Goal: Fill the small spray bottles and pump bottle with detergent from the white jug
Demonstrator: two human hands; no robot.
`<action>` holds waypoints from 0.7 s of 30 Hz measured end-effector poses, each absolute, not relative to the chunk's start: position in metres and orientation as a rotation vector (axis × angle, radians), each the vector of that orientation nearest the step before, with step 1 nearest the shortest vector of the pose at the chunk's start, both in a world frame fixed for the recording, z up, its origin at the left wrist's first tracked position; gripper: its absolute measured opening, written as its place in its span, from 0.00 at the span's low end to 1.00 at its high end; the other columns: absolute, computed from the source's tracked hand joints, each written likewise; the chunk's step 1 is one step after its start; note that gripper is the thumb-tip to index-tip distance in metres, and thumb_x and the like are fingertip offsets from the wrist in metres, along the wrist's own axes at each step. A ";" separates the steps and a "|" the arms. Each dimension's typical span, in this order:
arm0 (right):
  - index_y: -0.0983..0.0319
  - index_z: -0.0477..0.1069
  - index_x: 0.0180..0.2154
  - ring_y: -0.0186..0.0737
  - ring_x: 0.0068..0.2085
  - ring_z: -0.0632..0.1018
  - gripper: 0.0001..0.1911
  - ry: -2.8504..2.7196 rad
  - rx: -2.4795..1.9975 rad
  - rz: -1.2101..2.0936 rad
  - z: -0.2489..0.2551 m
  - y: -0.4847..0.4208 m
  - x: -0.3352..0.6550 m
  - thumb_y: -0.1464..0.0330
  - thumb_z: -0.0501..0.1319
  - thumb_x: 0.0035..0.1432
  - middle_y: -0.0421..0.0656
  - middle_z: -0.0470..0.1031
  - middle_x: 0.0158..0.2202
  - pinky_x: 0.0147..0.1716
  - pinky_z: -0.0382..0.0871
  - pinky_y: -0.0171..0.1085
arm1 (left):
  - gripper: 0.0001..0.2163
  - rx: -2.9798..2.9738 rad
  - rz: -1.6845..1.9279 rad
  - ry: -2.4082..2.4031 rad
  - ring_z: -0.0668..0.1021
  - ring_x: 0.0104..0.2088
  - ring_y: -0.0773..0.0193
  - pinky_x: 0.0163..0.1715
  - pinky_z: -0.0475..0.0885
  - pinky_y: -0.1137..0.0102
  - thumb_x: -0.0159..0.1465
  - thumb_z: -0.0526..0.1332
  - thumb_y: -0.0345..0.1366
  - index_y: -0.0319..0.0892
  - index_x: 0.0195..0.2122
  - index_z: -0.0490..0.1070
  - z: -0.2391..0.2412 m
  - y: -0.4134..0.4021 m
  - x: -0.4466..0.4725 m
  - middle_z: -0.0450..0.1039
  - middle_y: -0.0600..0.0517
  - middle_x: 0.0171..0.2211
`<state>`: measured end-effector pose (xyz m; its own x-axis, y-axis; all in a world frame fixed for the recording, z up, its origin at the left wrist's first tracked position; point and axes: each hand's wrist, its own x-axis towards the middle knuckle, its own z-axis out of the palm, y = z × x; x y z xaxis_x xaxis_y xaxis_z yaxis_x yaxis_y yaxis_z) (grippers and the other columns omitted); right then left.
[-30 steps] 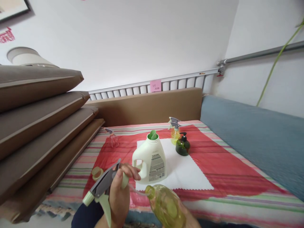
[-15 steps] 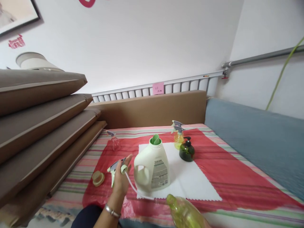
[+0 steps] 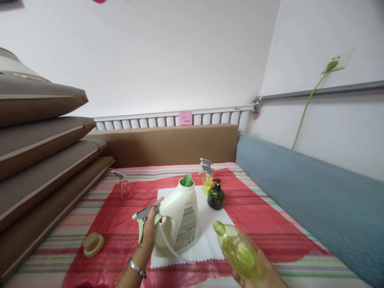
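Note:
My left hand (image 3: 148, 232) is closed around a grey and pale-green trigger spray head (image 3: 141, 218), whose clear dip tube (image 3: 169, 246) hangs down to the right. The spray head is just left of a pale-green detergent jug (image 3: 187, 226), which stands uncapped with a green spout in its neck. My right hand (image 3: 265, 270) grips a translucent yellow-green bottle (image 3: 237, 248) from below and behind. That bottle is tilted, its open neck pointing up and left. A pale round cap (image 3: 93, 244) lies on the red sheet at the left.
A white cloth (image 3: 210, 240) lies under the jug on a red sheet (image 3: 255, 224). Behind stand a dark green pump bottle (image 3: 216, 198), yellow spray bottles (image 3: 207, 182) and a clear spray bottle (image 3: 125, 191). Stacked brown cushions (image 3: 45, 140) rise at the left; a blue padded edge (image 3: 300, 176) borders the right.
The yellow-green bottle has come further into view, with my right hand now visible on it. The spray head sits closer to the jug's handle. The camera view has turned right.

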<state>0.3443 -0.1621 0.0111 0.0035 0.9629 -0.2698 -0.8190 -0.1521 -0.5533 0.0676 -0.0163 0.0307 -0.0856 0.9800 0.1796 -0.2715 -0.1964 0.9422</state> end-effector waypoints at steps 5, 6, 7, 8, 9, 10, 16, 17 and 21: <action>0.54 0.71 0.48 0.44 0.45 0.77 0.19 -0.393 -0.734 1.318 0.080 -0.151 0.377 0.58 0.60 0.56 0.43 0.76 0.49 0.35 0.74 0.40 | 0.26 1.287 1.385 0.981 0.77 0.41 0.54 0.37 0.72 0.69 0.57 0.56 0.53 0.38 0.48 0.73 0.058 -0.021 0.075 0.76 0.45 0.46; 0.55 0.71 0.48 0.44 0.45 0.76 0.18 -0.419 -0.755 1.296 0.093 -0.150 0.382 0.58 0.59 0.56 0.44 0.76 0.49 0.35 0.74 0.40 | 0.26 1.323 1.350 0.975 0.77 0.43 0.54 0.39 0.72 0.67 0.57 0.55 0.53 0.38 0.49 0.73 0.063 -0.020 0.075 0.75 0.45 0.47; 0.56 0.71 0.47 0.44 0.44 0.76 0.17 -0.445 -0.773 1.276 0.103 -0.149 0.387 0.59 0.59 0.56 0.44 0.77 0.48 0.34 0.74 0.39 | 0.26 1.359 1.308 0.966 0.76 0.45 0.53 0.42 0.72 0.66 0.58 0.55 0.53 0.38 0.49 0.73 0.066 -0.019 0.075 0.74 0.45 0.48; 0.55 0.71 0.46 0.43 0.44 0.76 0.16 -0.477 -0.788 1.256 0.112 -0.147 0.392 0.59 0.59 0.57 0.43 0.77 0.47 0.33 0.74 0.38 | 0.26 1.393 1.265 0.955 0.75 0.47 0.52 0.46 0.70 0.65 0.58 0.55 0.53 0.38 0.49 0.72 0.068 -0.017 0.075 0.73 0.45 0.50; 0.55 0.72 0.46 0.43 0.44 0.76 0.15 -0.507 -0.806 1.235 0.118 -0.145 0.397 0.59 0.59 0.57 0.42 0.77 0.47 0.32 0.74 0.38 | 0.26 1.431 1.223 0.944 0.73 0.50 0.52 0.51 0.67 0.63 0.58 0.55 0.53 0.39 0.49 0.72 0.070 -0.014 0.076 0.73 0.46 0.51; 0.55 0.72 0.45 0.42 0.44 0.76 0.14 -0.533 -0.824 1.221 0.123 -0.142 0.402 0.60 0.59 0.57 0.41 0.78 0.46 0.32 0.74 0.37 | 0.26 1.471 1.184 0.936 0.71 0.53 0.52 0.55 0.63 0.62 0.58 0.54 0.53 0.39 0.49 0.72 0.070 -0.012 0.077 0.72 0.46 0.52; 0.55 0.72 0.41 0.42 0.39 0.77 0.11 -0.638 -0.908 1.189 0.134 -0.121 0.422 0.61 0.62 0.54 0.40 0.79 0.41 0.29 0.75 0.37 | 0.25 1.647 1.109 0.971 0.67 0.58 0.54 0.62 0.50 0.59 0.61 0.51 0.51 0.42 0.53 0.69 0.073 -0.005 0.090 0.68 0.47 0.55; 0.55 0.72 0.40 0.41 0.38 0.77 0.11 -0.656 -0.924 1.181 0.136 -0.117 0.423 0.61 0.62 0.54 0.40 0.79 0.41 0.29 0.74 0.37 | 0.25 1.675 1.113 0.980 0.67 0.57 0.53 0.62 0.50 0.59 0.61 0.51 0.51 0.42 0.52 0.70 0.075 -0.006 0.093 0.68 0.47 0.55; 0.54 0.70 0.42 0.41 0.37 0.77 0.13 -0.751 -1.012 1.154 0.145 -0.108 0.426 0.60 0.62 0.54 0.41 0.78 0.41 0.28 0.73 0.36 | 0.23 1.738 1.216 1.006 0.69 0.55 0.51 0.63 0.46 0.57 0.59 0.54 0.52 0.44 0.48 0.74 0.081 -0.012 0.101 0.71 0.47 0.52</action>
<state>0.4261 -0.1084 0.1447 0.2612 0.9651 -0.0199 -0.3730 0.0818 -0.9242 0.1006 -0.0122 0.0814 0.2315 0.9088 0.3471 0.1703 -0.3891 0.9053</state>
